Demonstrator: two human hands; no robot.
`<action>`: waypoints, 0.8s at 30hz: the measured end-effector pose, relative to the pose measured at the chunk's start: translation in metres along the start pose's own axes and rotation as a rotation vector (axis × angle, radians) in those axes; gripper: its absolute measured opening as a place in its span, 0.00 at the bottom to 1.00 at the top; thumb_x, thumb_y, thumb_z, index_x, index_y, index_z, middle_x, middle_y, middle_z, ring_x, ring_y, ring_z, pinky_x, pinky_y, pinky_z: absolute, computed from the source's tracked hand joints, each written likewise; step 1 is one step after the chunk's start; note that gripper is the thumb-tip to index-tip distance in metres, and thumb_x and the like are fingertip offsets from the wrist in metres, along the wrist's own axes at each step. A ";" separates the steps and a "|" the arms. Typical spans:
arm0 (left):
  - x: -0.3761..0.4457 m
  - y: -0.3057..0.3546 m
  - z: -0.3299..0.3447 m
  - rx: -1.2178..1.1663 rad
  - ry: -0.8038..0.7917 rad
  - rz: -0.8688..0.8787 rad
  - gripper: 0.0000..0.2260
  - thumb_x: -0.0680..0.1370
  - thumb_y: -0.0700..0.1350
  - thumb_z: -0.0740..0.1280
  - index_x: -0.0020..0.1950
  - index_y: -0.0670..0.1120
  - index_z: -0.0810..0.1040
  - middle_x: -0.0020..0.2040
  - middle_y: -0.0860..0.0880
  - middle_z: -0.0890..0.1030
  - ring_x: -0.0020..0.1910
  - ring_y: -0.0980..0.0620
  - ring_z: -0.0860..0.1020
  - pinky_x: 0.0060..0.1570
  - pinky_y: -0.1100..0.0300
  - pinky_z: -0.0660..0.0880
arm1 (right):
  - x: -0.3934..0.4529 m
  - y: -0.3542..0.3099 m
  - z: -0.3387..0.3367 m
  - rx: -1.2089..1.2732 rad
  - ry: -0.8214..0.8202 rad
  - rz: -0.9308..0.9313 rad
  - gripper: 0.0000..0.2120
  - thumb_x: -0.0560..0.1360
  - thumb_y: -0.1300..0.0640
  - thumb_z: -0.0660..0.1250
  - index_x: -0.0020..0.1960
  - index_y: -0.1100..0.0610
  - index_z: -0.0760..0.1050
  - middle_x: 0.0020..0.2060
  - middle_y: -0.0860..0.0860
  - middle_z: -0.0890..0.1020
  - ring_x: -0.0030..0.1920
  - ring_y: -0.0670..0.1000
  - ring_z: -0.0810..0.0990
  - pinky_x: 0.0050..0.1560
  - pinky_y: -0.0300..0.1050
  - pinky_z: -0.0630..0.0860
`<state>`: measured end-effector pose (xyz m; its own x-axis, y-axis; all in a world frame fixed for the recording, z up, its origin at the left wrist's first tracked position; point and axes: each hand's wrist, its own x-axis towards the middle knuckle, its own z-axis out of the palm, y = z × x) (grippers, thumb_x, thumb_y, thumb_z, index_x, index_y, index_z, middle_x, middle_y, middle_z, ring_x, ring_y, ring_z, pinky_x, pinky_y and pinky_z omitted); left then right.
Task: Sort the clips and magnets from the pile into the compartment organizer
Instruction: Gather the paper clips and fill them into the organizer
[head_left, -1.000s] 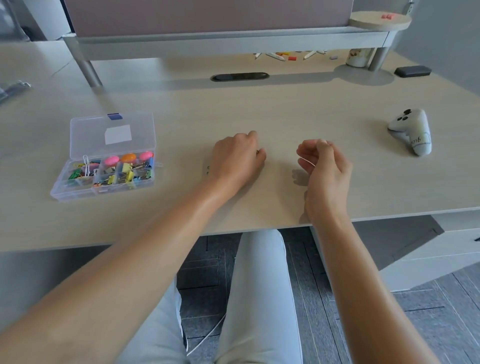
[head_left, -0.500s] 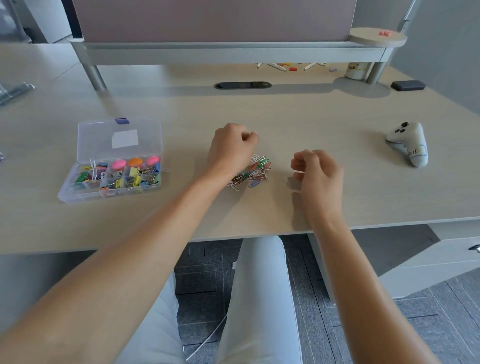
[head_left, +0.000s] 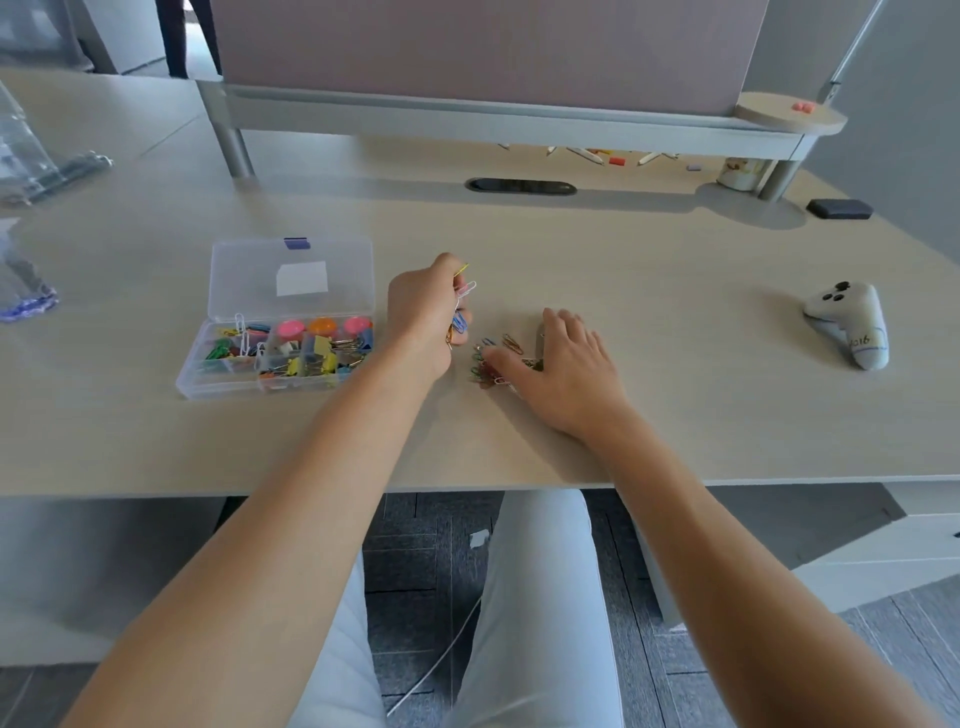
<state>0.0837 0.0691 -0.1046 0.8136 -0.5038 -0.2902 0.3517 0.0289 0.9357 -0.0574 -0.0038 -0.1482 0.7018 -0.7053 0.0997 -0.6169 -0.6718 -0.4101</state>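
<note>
The left hand (head_left: 423, 317) has lifted off the pile and now holds a few paper clips (head_left: 462, 306), near the middle of the frame. The right hand (head_left: 563, 371) has opened flat onto the pile (head_left: 488, 361), just right of the clear box (head_left: 283, 358).

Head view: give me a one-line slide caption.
Left hand lifts coloured paper clips beside the clear plastic compartment organizer; right hand rests flat on the remaining clip pile.

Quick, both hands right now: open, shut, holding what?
Left hand: grips a bunch of paper clips.
Right hand: open, fingers on the clip pile.
</note>
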 end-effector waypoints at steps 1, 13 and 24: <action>0.000 0.001 -0.003 -0.019 -0.010 -0.008 0.14 0.77 0.43 0.65 0.33 0.46 0.66 0.30 0.48 0.65 0.19 0.51 0.63 0.24 0.67 0.54 | 0.002 -0.004 0.002 0.011 0.004 -0.010 0.46 0.74 0.25 0.58 0.77 0.59 0.62 0.76 0.54 0.65 0.78 0.56 0.60 0.77 0.52 0.59; 0.000 0.009 -0.011 -0.111 -0.075 -0.052 0.14 0.78 0.45 0.65 0.34 0.46 0.66 0.26 0.50 0.65 0.20 0.52 0.62 0.26 0.65 0.54 | 0.001 -0.017 0.005 -0.246 0.215 0.039 0.48 0.63 0.15 0.51 0.61 0.51 0.76 0.59 0.50 0.74 0.62 0.56 0.71 0.60 0.54 0.68; -0.001 0.010 -0.014 -0.143 -0.098 -0.078 0.15 0.78 0.45 0.65 0.33 0.46 0.66 0.27 0.50 0.64 0.20 0.52 0.61 0.27 0.63 0.53 | 0.015 -0.015 0.004 -0.297 0.215 -0.185 0.15 0.81 0.43 0.60 0.47 0.55 0.66 0.42 0.53 0.78 0.39 0.61 0.76 0.36 0.48 0.65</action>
<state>0.0928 0.0818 -0.0977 0.7350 -0.5906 -0.3332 0.4795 0.1052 0.8712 -0.0367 -0.0034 -0.1444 0.7399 -0.5763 0.3471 -0.5849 -0.8059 -0.0913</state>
